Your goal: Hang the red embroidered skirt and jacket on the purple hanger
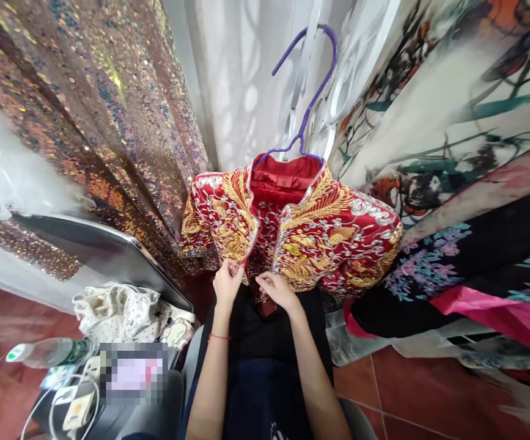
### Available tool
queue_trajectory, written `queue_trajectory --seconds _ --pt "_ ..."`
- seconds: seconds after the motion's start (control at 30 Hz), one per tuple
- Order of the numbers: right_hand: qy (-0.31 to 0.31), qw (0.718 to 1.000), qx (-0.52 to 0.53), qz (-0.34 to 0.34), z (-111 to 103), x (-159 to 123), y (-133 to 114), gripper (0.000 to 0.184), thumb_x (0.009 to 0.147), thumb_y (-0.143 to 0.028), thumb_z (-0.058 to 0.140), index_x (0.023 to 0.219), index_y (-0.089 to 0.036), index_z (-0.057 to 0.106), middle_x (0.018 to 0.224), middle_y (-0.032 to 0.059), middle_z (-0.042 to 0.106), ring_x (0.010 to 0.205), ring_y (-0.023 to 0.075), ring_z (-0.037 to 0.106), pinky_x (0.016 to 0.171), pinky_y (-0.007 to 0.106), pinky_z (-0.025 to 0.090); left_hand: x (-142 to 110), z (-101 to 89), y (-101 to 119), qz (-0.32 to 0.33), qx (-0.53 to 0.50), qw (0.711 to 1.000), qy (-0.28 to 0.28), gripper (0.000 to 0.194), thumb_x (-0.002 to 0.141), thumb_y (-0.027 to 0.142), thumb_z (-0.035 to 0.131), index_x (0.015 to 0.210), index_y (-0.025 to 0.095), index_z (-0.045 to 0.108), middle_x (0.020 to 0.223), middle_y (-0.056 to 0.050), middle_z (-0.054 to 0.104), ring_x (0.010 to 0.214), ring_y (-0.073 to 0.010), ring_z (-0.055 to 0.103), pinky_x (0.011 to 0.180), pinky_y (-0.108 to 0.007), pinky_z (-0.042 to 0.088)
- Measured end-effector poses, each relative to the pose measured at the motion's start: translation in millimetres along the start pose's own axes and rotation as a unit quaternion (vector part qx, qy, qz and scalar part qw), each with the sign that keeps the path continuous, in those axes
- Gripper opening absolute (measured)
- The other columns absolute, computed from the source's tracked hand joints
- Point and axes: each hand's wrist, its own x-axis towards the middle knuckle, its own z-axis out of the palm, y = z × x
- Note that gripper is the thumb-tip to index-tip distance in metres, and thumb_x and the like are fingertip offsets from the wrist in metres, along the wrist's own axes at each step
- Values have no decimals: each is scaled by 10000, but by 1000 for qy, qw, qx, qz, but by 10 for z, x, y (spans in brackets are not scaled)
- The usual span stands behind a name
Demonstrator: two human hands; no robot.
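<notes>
A short red jacket (320, 235) with gold and silver embroidery hangs in front of me on a purple hanger (308, 119). Its front edges stand apart, and the red lining with a size label (285, 182) shows at the neck. My left hand (228, 280) pinches the lower front edge on the left side. Near the bottom of the other front edge is my right hand (274, 288), its fingers curled in and touching the hem area. What lies between the right fingertips is too small to make out.
Sequined fabric (122, 91) hangs at left, patterned cloth (430, 110) at right. Left of my lap, a chair (109, 232) holds a dotted white cloth bundle (118, 311). A plastic bottle (49, 352), power strip (79, 410) and white cable (51, 421) lie nearby.
</notes>
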Motion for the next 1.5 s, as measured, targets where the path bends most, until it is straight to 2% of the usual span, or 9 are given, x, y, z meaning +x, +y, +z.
queue_trajectory --seconds 0.1,0.23,0.33,0.43,0.67,0.9,1.07,1.2,1.5 --pt "50 973 -47 -221 -194 -375 -661 193 912 -374 601 1004 -243 708 846 15 709 778 175 646 785 312 503 -17 -14 227 36 -37 998 44 339 843 440 619 1076 205 544 637 54 602 630 -146 620 627 -229 391" --pt "314 802 -166 -480 -544 -682 -1438 218 973 -296 481 934 -222 683 924 83 712 904 225 630 880 389 464 52 -30 533 53 -194 979 40 442 907 429 497 1266 172 518 501 76 548 466 -138 577 547 -233 431" --pt "476 708 -246 -460 -769 -566 -1769 276 962 -376 488 1064 -182 656 1065 155 676 1030 289 585 918 453 420 140 -59 623 32 -382 922 46 392 938 434 409 1214 170 494 643 -9 674 594 -169 698 579 -261 532" --pt "506 681 -322 -419 -923 -261 -1868 409 946 -494 489 1122 -152 626 1103 175 652 1042 315 553 934 485 375 213 -212 584 39 -452 878 155 210 936 366 390 1043 198 457 988 -112 719 938 -191 740 840 -355 592" --pt "484 665 -354 -446 -1156 104 -1731 362 942 -515 486 777 -202 563 703 35 573 713 203 478 813 381 347 586 -1154 656 109 -191 845 487 188 978 378 414 979 196 463 1062 -123 626 1033 -191 635 986 -357 501" --pt "471 650 -365 -472 -1204 69 -1704 326 941 -482 498 760 -215 542 662 22 569 668 200 471 770 365 344 1072 -1539 1258 306 -103 912 251 474 1018 424 395 1425 193 313 1304 -174 615 1125 -183 655 1033 -369 478" --pt "430 659 -395 -475 -1148 -48 -1663 304 988 -429 439 868 -188 581 767 57 648 745 216 520 809 367 341 384 -1111 1622 372 -43 878 299 336 978 270 486 1292 158 520 1266 -158 648 1229 -242 592 1082 -451 434" --pt "411 671 -428 -445 -1130 -279 -1666 312 1028 -385 404 874 -190 593 758 47 662 734 202 536 790 341 329 -95 -634 1821 521 -54 841 139 372 950 197 504 1322 209 507 1311 -128 642 1281 -229 577 1071 -417 461" --pt "322 705 -466 -426 -1619 -745 -1747 457 1044 -474 349 764 -220 606 614 -3 594 598 158 539 645 276 328 -42 -247 1737 521 -59 851 22 708 978 313 499 1582 186 153 1611 -174 333 1532 -269 253 1211 -485 335"
